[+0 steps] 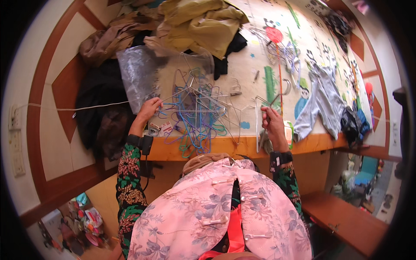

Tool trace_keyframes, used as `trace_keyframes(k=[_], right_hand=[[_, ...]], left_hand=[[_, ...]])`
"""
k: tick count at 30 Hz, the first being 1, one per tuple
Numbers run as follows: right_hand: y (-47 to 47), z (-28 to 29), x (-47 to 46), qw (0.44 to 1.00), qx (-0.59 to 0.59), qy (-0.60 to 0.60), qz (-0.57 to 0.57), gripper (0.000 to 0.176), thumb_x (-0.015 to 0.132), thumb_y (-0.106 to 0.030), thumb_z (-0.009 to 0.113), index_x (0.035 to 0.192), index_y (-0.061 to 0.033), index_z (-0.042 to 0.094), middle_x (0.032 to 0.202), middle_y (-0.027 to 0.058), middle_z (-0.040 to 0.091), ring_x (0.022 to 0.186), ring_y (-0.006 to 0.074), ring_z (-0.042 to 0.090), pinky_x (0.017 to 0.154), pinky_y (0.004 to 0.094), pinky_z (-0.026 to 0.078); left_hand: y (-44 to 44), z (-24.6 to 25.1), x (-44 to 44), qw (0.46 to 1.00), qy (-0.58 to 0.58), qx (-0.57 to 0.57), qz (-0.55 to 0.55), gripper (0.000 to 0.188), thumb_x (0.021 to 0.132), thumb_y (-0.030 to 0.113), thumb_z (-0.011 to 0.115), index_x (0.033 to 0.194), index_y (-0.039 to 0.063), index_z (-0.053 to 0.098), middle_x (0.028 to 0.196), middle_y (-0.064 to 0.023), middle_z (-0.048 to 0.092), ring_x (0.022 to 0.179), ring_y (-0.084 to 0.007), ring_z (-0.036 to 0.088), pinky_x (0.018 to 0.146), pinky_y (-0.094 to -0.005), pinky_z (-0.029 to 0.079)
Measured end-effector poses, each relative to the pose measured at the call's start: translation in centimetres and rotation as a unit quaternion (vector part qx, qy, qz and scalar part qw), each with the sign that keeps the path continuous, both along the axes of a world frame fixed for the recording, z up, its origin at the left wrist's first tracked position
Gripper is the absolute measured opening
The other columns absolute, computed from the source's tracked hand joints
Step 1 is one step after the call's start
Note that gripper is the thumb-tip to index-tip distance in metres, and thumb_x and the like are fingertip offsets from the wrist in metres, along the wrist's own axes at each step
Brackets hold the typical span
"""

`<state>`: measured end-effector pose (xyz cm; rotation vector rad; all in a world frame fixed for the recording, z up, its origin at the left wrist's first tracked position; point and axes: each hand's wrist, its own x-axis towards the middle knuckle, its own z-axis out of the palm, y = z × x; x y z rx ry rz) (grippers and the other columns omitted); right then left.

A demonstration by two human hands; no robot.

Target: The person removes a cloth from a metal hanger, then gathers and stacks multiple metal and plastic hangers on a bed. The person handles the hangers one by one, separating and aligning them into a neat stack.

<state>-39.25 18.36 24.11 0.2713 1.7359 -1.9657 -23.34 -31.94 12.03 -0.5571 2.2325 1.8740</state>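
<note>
A tangled pile of clothes hangers (195, 120), blue, purple and green, lies at the table's near edge, with thin wire hangers (216, 96) across its top. At the pile's left side my left hand (150, 109) pinches the end of one silvery wire hanger (177, 94). My right hand (273, 123) is to the right of the pile, its fingers closed around a metal hanger (257, 126) that hangs partly over the table edge. A clear plastic bag (135, 74) lies behind my left hand, reaching toward the hangers.
A mustard-yellow garment (204, 26), a brown jacket (113, 42) and dark clothing (100, 100) are heaped at the back left. Grey trousers (321, 94) lie at the right. A red fly swatter (274, 34) and more hangers (286, 52) are farther back. A white cord (94, 106) crosses at the left.
</note>
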Motion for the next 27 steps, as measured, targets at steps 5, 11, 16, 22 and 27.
trace_keyframes(k=[5,11,16,22,27], right_hand=[[0.1,-0.1,0.0,1.000,-0.009,-0.019,0.005,0.025,0.103,-0.026,0.057,0.109,-0.0039,0.066,0.071,-0.0037,0.057,0.052,0.0041,0.047,0.046,0.0191,0.036],[1.3,-0.7,0.0,1.000,-0.023,-0.013,-0.007,0.025,0.102,-0.026,0.058,0.105,-0.0033,0.068,0.070,-0.0034,0.058,0.052,0.0037,0.048,0.045,0.0174,0.039],[2.5,-1.4,-0.8,0.999,-0.031,-0.025,-0.029,0.027,0.102,-0.027,0.057,0.111,-0.0030,0.066,0.072,-0.0046,0.057,0.052,0.0038,0.045,0.046,0.0183,0.036],[1.8,-1.2,-0.7,0.999,-0.028,-0.019,-0.023,0.026,0.101,-0.026,0.059,0.110,-0.0027,0.067,0.070,-0.0039,0.057,0.052,0.0030,0.046,0.045,0.0172,0.037],[1.7,-0.8,-0.4,0.999,-0.025,-0.028,-0.021,0.026,0.101,-0.026,0.059,0.110,-0.0030,0.067,0.071,-0.0035,0.058,0.052,0.0035,0.047,0.045,0.0174,0.037]], left_hand=[[0.4,0.7,0.4,0.991,-0.107,-0.025,-0.072,0.026,0.101,0.025,0.054,0.082,0.009,0.061,0.066,0.0060,0.049,0.057,-0.0051,0.040,0.051,-0.0233,0.031],[-0.6,4.3,0.3,0.980,-0.168,0.022,-0.102,0.022,0.096,0.024,0.059,0.080,0.010,0.063,0.067,0.0073,0.047,0.057,-0.0044,0.039,0.051,-0.0225,0.028],[-0.1,6.8,0.7,0.994,-0.072,0.004,-0.080,0.023,0.101,0.025,0.054,0.085,0.011,0.062,0.064,0.0096,0.044,0.053,-0.0018,0.034,0.048,-0.0196,0.026],[0.5,8.3,1.1,0.978,-0.115,0.170,-0.042,0.025,0.105,0.031,0.050,0.090,0.013,0.058,0.059,0.0132,0.032,0.045,-0.0001,0.023,0.041,-0.0196,0.017],[2.4,8.4,1.1,0.983,-0.118,0.127,-0.060,0.026,0.104,0.034,0.053,0.091,0.013,0.060,0.061,0.0129,0.035,0.049,0.0013,0.027,0.044,-0.0179,0.018]])
